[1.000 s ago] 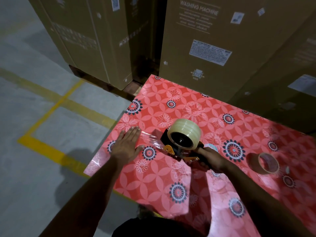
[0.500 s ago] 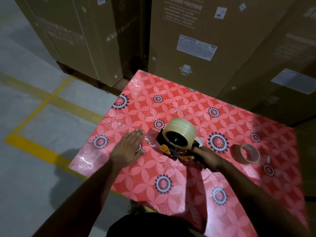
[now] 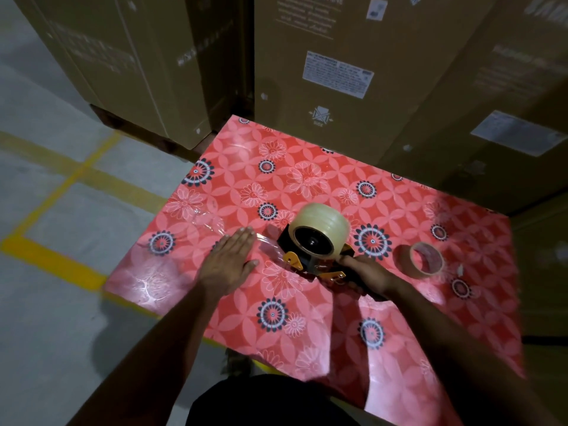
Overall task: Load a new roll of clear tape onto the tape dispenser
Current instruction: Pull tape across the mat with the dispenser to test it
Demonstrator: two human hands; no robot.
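Observation:
A black and orange tape dispenser (image 3: 302, 263) stands on the red flowered table (image 3: 307, 318), with a full roll of clear tape (image 3: 322, 226) mounted on its hub. My right hand (image 3: 365, 276) grips the dispenser's handle from the right. A strip of clear tape (image 3: 267, 245) runs from the dispenser's front leftward along the table. My left hand (image 3: 229, 264) lies flat with straight fingers on that strip, just left of the dispenser.
A nearly spent tape core (image 3: 421, 260) lies on the table to the right. Tall cardboard boxes (image 3: 338, 72) stand close behind and to the right of the table. Grey floor with yellow lines (image 3: 52, 259) lies to the left.
My left hand has slid along the tape strip toward the dispenser. My right hand stays on the handle. The camera has tilted and shifted a little.

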